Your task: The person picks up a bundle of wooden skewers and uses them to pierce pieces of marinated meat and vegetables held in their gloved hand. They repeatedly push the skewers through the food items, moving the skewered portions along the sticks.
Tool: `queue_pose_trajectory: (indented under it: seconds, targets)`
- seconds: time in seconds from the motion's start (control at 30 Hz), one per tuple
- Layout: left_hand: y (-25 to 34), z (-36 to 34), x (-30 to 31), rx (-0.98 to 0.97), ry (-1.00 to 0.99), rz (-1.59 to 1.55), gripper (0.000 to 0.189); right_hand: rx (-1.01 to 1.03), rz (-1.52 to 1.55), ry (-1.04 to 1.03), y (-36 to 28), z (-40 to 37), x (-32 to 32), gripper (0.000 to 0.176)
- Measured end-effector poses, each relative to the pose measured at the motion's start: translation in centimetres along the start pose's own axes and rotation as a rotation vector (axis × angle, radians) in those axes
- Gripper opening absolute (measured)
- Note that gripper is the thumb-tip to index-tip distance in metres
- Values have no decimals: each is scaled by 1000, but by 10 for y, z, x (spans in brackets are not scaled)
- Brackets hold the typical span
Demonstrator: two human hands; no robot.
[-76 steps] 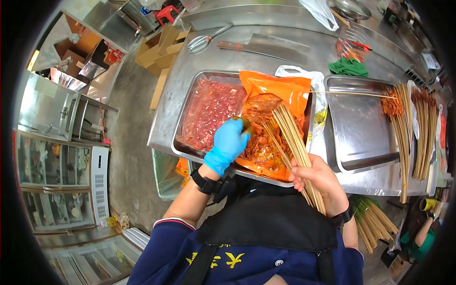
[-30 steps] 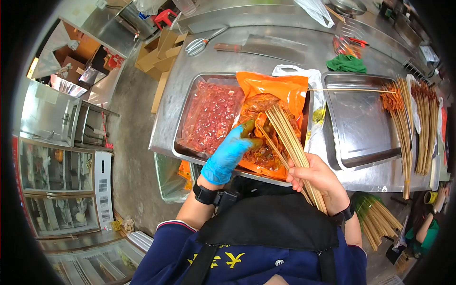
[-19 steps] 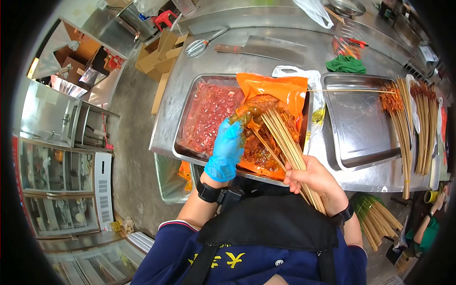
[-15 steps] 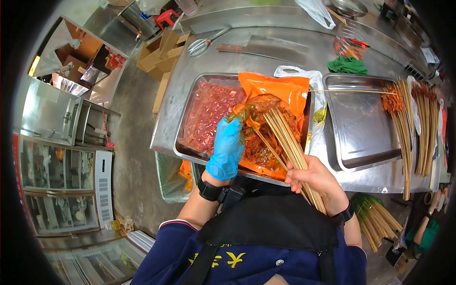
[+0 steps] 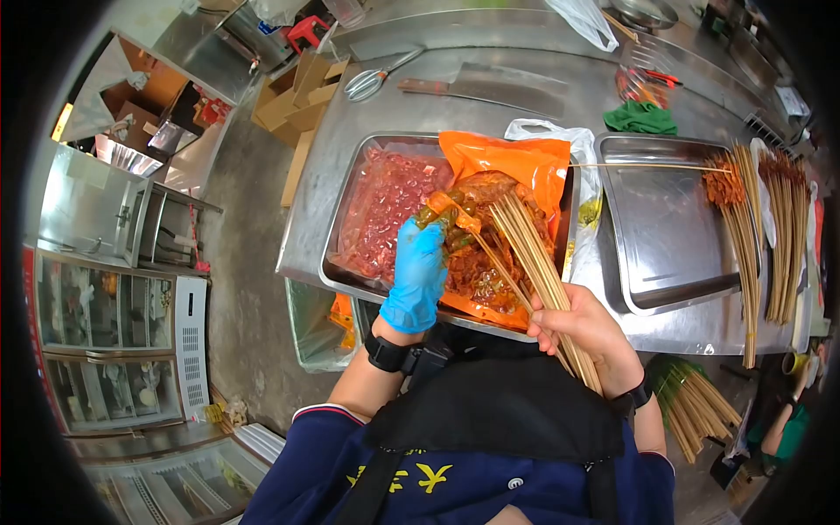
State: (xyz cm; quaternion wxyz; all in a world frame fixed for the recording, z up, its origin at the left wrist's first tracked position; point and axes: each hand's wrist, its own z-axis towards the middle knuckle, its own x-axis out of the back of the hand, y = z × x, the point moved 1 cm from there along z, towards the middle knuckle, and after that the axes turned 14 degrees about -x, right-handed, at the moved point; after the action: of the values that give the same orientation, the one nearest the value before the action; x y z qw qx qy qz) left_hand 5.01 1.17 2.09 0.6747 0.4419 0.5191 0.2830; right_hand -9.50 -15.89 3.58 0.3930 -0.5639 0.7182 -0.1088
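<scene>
My left hand point(image 5: 416, 276), in a blue glove, is closed on a sauce-coated piece of meat point(image 5: 459, 213). Bare, my right hand point(image 5: 588, 331) grips a bundle of bamboo skewers point(image 5: 541, 262). One single skewer point(image 5: 497, 260) stands apart from the bundle, its upper end at the meat; how deep it goes is hidden. Beneath both hands lies an open orange bag point(image 5: 544, 159) of marinated meat point(image 5: 490, 293). Beside it, a clear bag of raw red meat point(image 5: 394, 206) shares the same metal tray point(image 5: 341, 214).
To the right is a second metal tray point(image 5: 674, 236), with loaded skewers point(image 5: 724, 188) along its right side. A cleaver point(image 5: 490, 90), a whisk-like utensil point(image 5: 367, 83) and a green cloth point(image 5: 640, 119) lie behind. More skewers point(image 5: 696, 402) stand below right, near another person's arm point(image 5: 777, 427).
The meat piece in my left hand has turned, so an orange strip now shows across its top by the single skewer. My right hand has barely shifted.
</scene>
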Motion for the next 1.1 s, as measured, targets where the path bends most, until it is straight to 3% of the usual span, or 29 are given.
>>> queue_pose_trajectory:
  seconds: [0.23,0.53,1.0,1.1]
  targets:
    - [2,-4,-8,-17,-33,13,28,0,3,22,0,0,0,14]
    - [-5,-30,-16,-338,-86,306,34,35,45,50,1,-1,0,15]
    - [2,-8,-4,-154,42,87,30,0,-4,45,-2,1,-3,16]
    - [1,-3,1,-206,94,39,29,0,-15,47,-2,1,-3,16]
